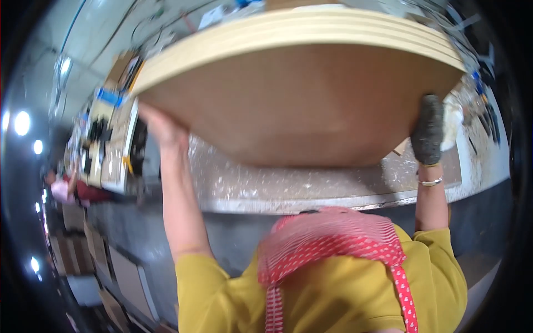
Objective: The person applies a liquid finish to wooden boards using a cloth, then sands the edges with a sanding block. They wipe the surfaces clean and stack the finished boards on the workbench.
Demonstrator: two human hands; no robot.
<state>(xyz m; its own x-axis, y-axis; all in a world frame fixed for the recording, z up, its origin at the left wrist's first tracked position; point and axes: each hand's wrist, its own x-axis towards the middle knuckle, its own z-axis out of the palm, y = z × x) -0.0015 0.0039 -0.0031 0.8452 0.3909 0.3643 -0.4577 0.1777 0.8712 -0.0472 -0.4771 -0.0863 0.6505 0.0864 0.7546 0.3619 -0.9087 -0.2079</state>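
We see one co-worker (66, 188) at nine o'clock and several cardboard boxes (72, 255) at eight. At twelve, one stack of about four brown-faced boards (300, 105) hides much of one workbench (250, 188). Our two hands grip its sides: bare left hand (162, 126) at ten, gloved right hand (427, 133) toward half past two.

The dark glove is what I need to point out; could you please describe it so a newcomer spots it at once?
Find the big brown slab with the pale, layered edge across the upper picture. At its right end is the person's right hand, covered by the dark glove, above a shiny bangle. The left hand, at the slab's other end, is bare.
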